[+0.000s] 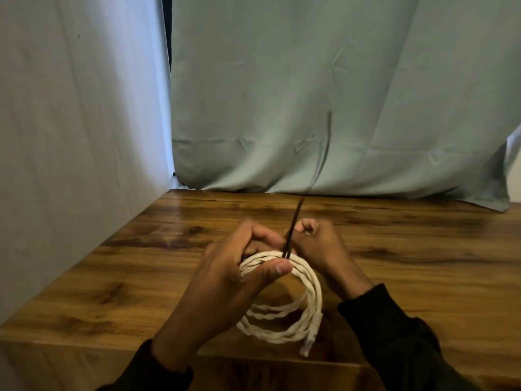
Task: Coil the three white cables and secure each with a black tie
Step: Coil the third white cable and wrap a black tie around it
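White twisted cable [284, 314], wound into a round coil of several loops, is held just above the near part of a brown wood-grain tabletop [408, 249], in front of the person. One end of it, with a ribbed strain relief and a clear plastic plug [307, 344], hangs at the coil's lower right, close to the table's front edge.

The left hand [225, 280] grips the top of the coil: its thumb lies across the front of the strands, the thumb tip pressed on them, and the fingers curl round behind. The right hand [315, 244] is closed in a loose fist just beside the left, at the far side of the coil's top, its fingers curled in toward the tie; whether it pinches the tie itself or only the strands cannot be told for sure, though the strap runs right against its fingers.

A thin black tie [293, 227] rises from the top of the coil, between the two hands, and points up and away, slightly tilted to the right. Its lower end meets the cable just past the left thumb tip.

Both forearms wear dark sleeves [394, 342]. Behind the table hangs a pale blue-grey cloth [310, 94], creased, and a white cloth [70, 136] covers the left side.
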